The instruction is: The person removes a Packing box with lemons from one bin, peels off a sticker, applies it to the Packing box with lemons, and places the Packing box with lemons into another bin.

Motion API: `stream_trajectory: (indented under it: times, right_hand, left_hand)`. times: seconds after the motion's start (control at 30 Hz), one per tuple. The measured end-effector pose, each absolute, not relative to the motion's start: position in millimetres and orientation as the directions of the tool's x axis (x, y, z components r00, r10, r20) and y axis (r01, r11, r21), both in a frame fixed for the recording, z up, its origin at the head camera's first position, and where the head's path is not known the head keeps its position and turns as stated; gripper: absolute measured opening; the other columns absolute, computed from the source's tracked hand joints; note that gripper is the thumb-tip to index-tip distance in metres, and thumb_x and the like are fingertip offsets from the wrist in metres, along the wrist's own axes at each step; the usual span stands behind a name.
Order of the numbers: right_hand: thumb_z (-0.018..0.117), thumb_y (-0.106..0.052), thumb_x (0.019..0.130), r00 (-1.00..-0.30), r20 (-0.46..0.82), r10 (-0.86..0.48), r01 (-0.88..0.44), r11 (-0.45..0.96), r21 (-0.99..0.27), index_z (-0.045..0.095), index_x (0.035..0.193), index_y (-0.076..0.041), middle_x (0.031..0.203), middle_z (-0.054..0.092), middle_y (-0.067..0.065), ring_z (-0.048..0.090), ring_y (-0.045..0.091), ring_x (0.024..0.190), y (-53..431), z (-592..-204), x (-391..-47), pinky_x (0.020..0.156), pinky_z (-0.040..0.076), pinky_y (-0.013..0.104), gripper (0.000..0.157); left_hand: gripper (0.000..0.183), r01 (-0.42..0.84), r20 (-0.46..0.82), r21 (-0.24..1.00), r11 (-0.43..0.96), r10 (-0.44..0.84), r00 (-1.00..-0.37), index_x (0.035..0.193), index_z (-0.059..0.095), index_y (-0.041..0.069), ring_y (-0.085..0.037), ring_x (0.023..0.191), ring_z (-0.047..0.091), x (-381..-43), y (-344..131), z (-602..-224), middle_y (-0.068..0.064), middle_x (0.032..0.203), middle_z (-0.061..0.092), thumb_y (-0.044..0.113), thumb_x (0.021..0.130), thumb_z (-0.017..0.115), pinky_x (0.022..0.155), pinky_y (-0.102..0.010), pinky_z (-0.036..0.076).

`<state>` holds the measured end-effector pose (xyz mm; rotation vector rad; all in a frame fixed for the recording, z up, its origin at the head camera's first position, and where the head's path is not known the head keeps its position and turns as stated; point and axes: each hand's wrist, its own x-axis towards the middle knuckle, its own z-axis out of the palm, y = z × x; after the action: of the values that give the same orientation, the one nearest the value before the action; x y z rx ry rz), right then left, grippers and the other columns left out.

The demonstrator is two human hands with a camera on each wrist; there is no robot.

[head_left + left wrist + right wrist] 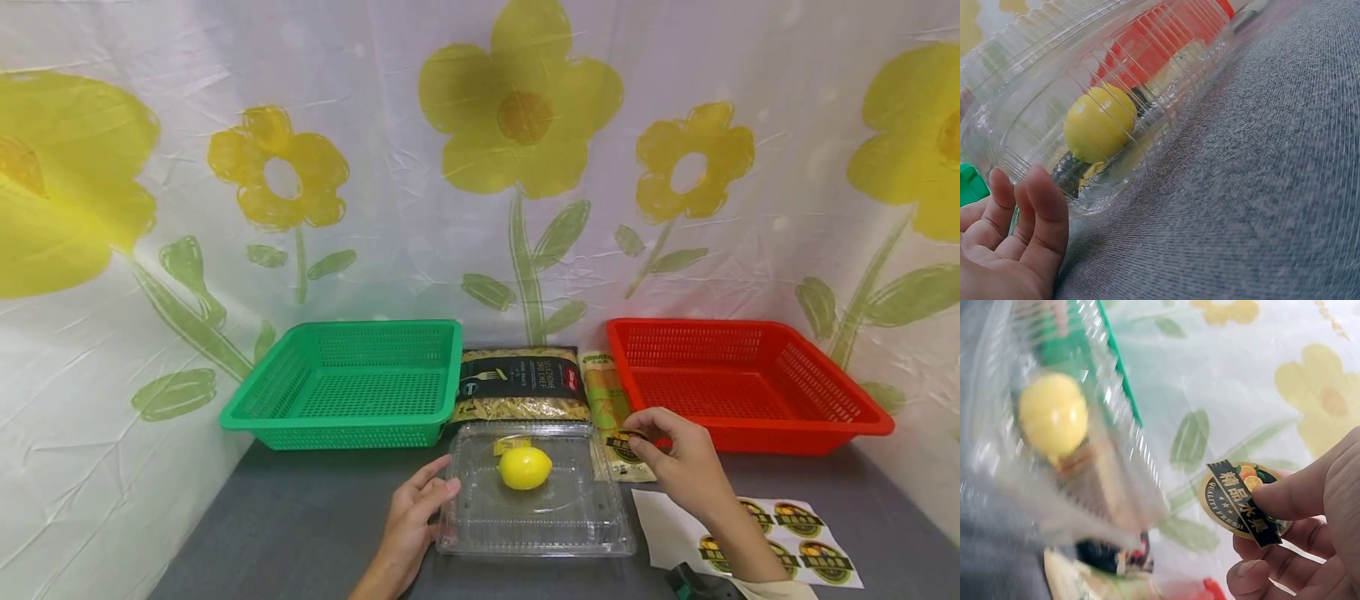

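Observation:
A clear plastic clamshell box (570, 521) stands closed in the middle, with a lemon (525, 468) and a small yellow label or packet (507, 446) seen through its lid. At the box's left side is my left hand (408, 523), fingers loosely bent along the wall; whether they touch it is hard to tell. My right hand (684, 462) pinches a round black-and-gold fruit sticker (1241, 503) between thumb and fingers, raised to the right of the box. Below that hand lies a white sheet of stickers (675, 533), partly covered by the forearm.
A green basket (341, 435) stands back left, a red basket (765, 437) back right. Between them lie a bag of pasta (517, 375) and a yellow-green packet (600, 387). A dark object (693, 582) sits by the right wrist. A flowered cloth (390, 250) hangs behind.

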<state>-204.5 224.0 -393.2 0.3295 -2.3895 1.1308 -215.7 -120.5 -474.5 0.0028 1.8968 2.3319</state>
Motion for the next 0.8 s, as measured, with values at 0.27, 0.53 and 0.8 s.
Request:
stream_trajectory:
  times: [0.27, 0.53, 0.8]
  right_hand:
    - [0.073, 0.006, 0.087, -0.889, 0.452, -0.07, -0.417, 0.53, -0.739, 0.073, 0.097, -0.011, 0.09, 0.071, 0.0, 0.062, 0.015, 0.082, 196.3, -388.3, -211.0, 0.068, 0.054, 0.029, 0.02]
    - [0.074, 0.003, 0.087, -0.907, 0.41, -0.096, -0.404, 0.473, -0.783, 0.073, 0.096, -0.012, 0.087, 0.07, 0.005, 0.06, 0.016, 0.079, 172.1, -383.9, -215.1, 0.064, 0.054, 0.029, 0.018]
    - [0.073, 0.004, 0.087, -0.893, 0.405, -0.198, -0.45, 0.423, -0.787, 0.072, 0.094, -0.009, 0.085, 0.069, 0.002, 0.061, 0.015, 0.075, 150.6, -380.6, -225.4, 0.064, 0.054, 0.027, 0.015]
  left_hand:
    - [0.066, -0.103, -0.082, 0.968, -0.227, 0.097, -0.992, 0.151, 0.04, -0.002, -0.014, 0.082, 0.059, -215.9, -119.3, -475.0, 0.005, 0.082, 0.06, 0.019, 0.095, 0.069, 0.054, -0.029, 0.053]
    - [0.066, -0.104, -0.084, 0.975, -0.194, 0.108, -0.991, 0.152, 0.038, -0.003, -0.017, 0.093, 0.06, -216.4, -119.0, -473.5, 0.005, 0.082, 0.06, 0.021, 0.097, 0.067, 0.06, -0.033, 0.056]
    - [0.066, -0.111, -0.093, 0.974, -0.196, 0.095, -0.991, 0.152, 0.037, -0.002, -0.017, 0.094, 0.061, -216.0, -118.8, -474.2, 0.004, 0.083, 0.06, 0.022, 0.098, 0.066, 0.066, -0.036, 0.058]
